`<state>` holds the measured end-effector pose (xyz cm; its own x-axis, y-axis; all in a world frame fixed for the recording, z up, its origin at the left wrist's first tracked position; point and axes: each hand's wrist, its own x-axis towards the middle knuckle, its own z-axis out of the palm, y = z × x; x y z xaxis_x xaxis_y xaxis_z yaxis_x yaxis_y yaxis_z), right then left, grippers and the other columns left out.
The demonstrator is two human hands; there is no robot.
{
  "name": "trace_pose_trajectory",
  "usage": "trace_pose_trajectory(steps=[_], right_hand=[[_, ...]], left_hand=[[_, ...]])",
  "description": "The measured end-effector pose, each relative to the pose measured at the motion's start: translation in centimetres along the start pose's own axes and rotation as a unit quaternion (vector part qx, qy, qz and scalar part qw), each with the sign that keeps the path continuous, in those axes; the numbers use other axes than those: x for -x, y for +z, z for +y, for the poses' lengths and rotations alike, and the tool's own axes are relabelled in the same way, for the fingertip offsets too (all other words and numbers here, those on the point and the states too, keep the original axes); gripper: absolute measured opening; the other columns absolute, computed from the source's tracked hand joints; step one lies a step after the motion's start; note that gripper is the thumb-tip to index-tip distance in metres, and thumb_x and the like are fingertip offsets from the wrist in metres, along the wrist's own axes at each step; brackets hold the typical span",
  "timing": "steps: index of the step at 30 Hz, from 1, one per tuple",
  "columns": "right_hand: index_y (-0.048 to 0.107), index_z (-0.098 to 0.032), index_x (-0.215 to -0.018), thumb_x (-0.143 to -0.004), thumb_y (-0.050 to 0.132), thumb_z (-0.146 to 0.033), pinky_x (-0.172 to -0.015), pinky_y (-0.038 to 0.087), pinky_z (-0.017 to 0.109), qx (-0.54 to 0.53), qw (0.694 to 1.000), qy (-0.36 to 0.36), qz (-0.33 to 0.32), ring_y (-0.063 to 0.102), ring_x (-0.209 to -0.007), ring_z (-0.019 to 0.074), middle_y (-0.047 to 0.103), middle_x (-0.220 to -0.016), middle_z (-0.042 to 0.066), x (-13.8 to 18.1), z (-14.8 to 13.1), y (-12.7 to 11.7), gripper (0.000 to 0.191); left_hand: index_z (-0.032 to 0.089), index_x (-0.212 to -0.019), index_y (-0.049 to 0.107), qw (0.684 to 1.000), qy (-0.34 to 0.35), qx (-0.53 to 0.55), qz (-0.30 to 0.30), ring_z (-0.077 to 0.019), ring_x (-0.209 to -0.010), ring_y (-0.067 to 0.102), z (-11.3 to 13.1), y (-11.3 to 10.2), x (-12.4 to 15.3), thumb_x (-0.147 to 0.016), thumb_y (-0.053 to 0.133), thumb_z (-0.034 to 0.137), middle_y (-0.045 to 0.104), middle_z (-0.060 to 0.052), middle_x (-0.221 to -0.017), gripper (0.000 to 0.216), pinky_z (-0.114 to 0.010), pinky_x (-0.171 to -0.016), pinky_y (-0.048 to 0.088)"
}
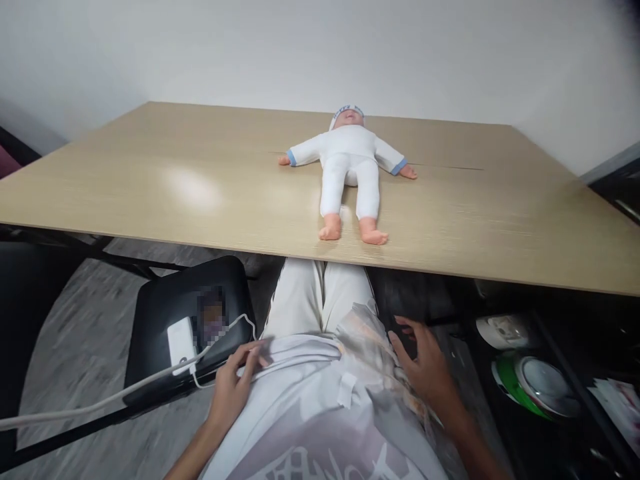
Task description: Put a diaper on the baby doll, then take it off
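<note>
My left hand [239, 377] rests by the hem of my white shirt [295, 380], its fingers loosely stretched toward the cloth. A thin white cable [250, 321] passes close to it. My right hand [426, 357] is open, thumb and fingers apart. It is beside a crumpled clear plastic bag [365, 333] on my lap; whether it touches the bag I cannot tell. Farther off, a baby doll [350, 150] lies on its back on the wooden table [225, 153]. It wears white clothes with blue cuffs and a white cap, arms spread, bare feet toward me.
The table's front edge crosses above my knees. At left a black chair [150, 313] holds a white power bank [181, 343] with a cable and a pixelated item. At right, a dark shelf holds a green-and-white round container [535, 383], a white item [503, 331] and papers [617, 407].
</note>
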<state>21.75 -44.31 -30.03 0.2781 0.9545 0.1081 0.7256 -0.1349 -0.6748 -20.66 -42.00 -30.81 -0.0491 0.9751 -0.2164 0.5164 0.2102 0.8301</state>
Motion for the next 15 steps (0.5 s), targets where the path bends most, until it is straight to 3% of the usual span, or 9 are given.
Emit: trace_pose_trajectory(steps=[2, 5, 9, 12, 15], right_hand=[[0.069, -0.024, -0.134, -0.100, 0.060, -0.061, -0.101, 0.061, 0.055, -0.015, 0.997, 0.063, -0.040, 0.076, -0.112, 0.0362, 0.077, -0.133, 0.014, 1.2, 1.6, 1.1, 0.051], [0.069, -0.023, -0.139, -0.100, 0.056, -0.067, -0.103, 0.060, 0.052, -0.032, 0.989, 0.107, -0.099, 0.076, -0.117, 0.0354, 0.078, -0.133, 0.014, 2.3, 2.6, 2.1, 0.059], [0.070, -0.026, -0.137, -0.100, 0.056, -0.067, -0.105, 0.059, 0.050, -0.018, 0.986, 0.105, -0.130, 0.076, -0.123, 0.0362, 0.080, -0.131, 0.012, 2.8, 2.4, 2.9, 0.057], [0.071, -0.025, -0.135, -0.100, 0.056, -0.066, -0.106, 0.059, 0.051, 0.002, 0.988, 0.085, -0.125, 0.075, -0.125, 0.0384, 0.078, -0.132, 0.014, 2.9, 2.1, 3.4, 0.057], [0.072, -0.026, -0.135, -0.099, 0.055, -0.068, -0.102, 0.060, 0.051, 0.018, 0.988, 0.094, -0.122, 0.076, -0.122, 0.0388, 0.077, -0.131, 0.015, 2.9, 1.9, 3.5, 0.058]], left_hand=[[0.028, -0.116, 0.081, 1.000, -0.017, 0.013, 0.011, -0.0302, -0.097, 0.079, -0.5, 0.0, 0.2, -0.104, 0.053, 0.071, 0.083, -0.004, -0.094, 0.053, -0.044, -0.098, 0.063], [0.025, -0.105, 0.080, 1.000, -0.014, 0.019, 0.002, -0.0314, -0.104, 0.079, -1.0, 1.1, 0.5, -0.097, 0.059, 0.076, 0.084, -0.008, -0.111, 0.055, -0.044, -0.099, 0.063], [0.026, -0.097, 0.077, 0.998, -0.024, 0.032, 0.047, -0.0318, -0.104, 0.078, -2.5, 2.6, 0.9, -0.092, 0.061, 0.082, 0.083, -0.007, -0.109, 0.059, -0.044, -0.098, 0.062], [0.026, -0.094, 0.074, 0.994, -0.053, 0.021, 0.095, -0.0309, -0.100, 0.077, -4.0, 2.3, 1.3, -0.091, 0.059, 0.086, 0.081, -0.004, -0.102, 0.062, -0.043, -0.094, 0.063], [0.028, -0.095, 0.072, 0.994, -0.072, -0.004, 0.081, -0.0312, -0.098, 0.076, -5.2, 1.5, 1.8, -0.091, 0.057, 0.087, 0.079, -0.003, -0.100, 0.062, -0.044, -0.093, 0.062]])
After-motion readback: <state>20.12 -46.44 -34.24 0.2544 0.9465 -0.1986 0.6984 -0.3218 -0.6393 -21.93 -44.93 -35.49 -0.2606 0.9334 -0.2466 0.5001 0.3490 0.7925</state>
